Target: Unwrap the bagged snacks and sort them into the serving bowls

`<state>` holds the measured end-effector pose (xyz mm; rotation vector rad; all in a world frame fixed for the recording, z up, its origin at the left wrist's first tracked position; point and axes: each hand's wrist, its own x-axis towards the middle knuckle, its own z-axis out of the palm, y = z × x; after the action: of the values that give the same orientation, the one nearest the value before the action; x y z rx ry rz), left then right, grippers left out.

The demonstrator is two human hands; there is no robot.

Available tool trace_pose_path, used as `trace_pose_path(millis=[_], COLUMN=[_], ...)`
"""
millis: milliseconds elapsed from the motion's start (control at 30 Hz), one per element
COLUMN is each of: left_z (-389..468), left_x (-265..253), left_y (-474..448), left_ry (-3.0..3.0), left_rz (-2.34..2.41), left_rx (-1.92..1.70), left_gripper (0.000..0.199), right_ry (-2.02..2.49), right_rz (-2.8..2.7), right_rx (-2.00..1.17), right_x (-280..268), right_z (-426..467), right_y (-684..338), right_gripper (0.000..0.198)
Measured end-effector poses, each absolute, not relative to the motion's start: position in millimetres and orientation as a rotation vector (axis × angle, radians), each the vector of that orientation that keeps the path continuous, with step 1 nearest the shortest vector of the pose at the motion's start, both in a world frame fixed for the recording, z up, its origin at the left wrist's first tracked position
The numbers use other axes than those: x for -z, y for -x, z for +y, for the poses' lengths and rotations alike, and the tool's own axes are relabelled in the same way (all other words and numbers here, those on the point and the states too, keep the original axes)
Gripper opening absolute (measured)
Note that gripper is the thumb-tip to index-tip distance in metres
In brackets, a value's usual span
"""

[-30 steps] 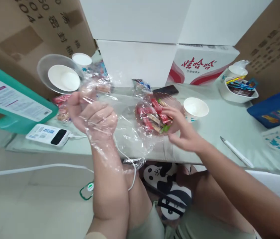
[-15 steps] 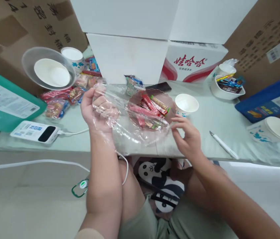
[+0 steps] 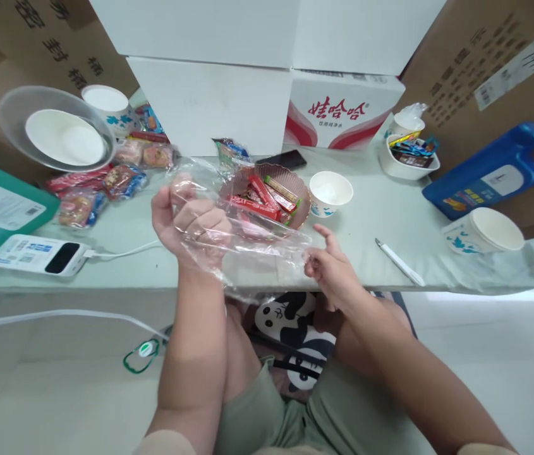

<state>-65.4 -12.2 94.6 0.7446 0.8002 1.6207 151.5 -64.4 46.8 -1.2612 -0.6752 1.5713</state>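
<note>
My left hand [image 3: 195, 221] is closed, its fingers curled, with a thin clear plastic bag [image 3: 267, 248] gathered around it. The bag stretches rightward over the table edge to my right hand [image 3: 335, 273]. There the thumb and fingertips pinch its end, while the index finger points up and away. Behind the film stands a pinkish ribbed bowl [image 3: 303, 212] holding several long red and green wrapped snack sticks [image 3: 267, 196]. The bag's film overlaps the front of this bowl. Just right of the bowl is a white paper cup [image 3: 330, 196].
On the left are wrapped snacks [image 3: 127, 180], a clear plastic bowl [image 3: 11, 123], a green jug [image 3: 1, 208] and a white power bank [image 3: 36, 256] with its cable. To the right lie a white pen-like cutter [image 3: 399, 262], a blue bottle [image 3: 489, 170] and stacked cups [image 3: 479, 234]. Boxes line the back.
My right hand has come down toward the table edge and now pinches the bag, drawing it tauter. My left hand's fist stays wrapped in film. The view has shifted slightly right.
</note>
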Motion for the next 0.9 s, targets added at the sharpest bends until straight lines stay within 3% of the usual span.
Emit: trace_pose_path(millis=[233, 333, 433, 533, 700, 833, 900], left_z=[-7, -8, -19, -36, -54, -35, -21], left_x=[-103, -109, -118, -128, -131, -113, -100], left_y=[74, 62, 40, 10, -14, 11, 25], left_ry=[-0.556, -0.497, -0.459, -0.46, -0.545, -0.763, -0.829], left_rz=[0.617, 0.584, 0.557, 0.573, 0.639, 0.768, 0.855], left_rx=[-1.41, -1.382, -1.386, -1.365, -1.3, -1.353, -1.461], left_gripper=[0.039, 0.041, 0.042, 0.041, 0.038, 0.056, 0.056], right_ry=[1.34, 1.503, 1.465, 1.305, 1.273, 1.231, 1.227], right_rz=[-0.746, -0.835, -1.335, -1.779, -1.559, -1.083, -0.85], right_rx=[-1.34, -0.94, -0.459, -0.293, -0.295, -0.694, -0.89], right_x=[-24, -16, -13, -15, -34, -69, -85], right_z=[-77, -89, -105, -112, -96, -95, -95], right_y=[-218, -245, -251, -228, -190, -202, -212], right_gripper=[0.059, 0.054, 0.066, 0.071, 0.006, 0.014, 0.023])
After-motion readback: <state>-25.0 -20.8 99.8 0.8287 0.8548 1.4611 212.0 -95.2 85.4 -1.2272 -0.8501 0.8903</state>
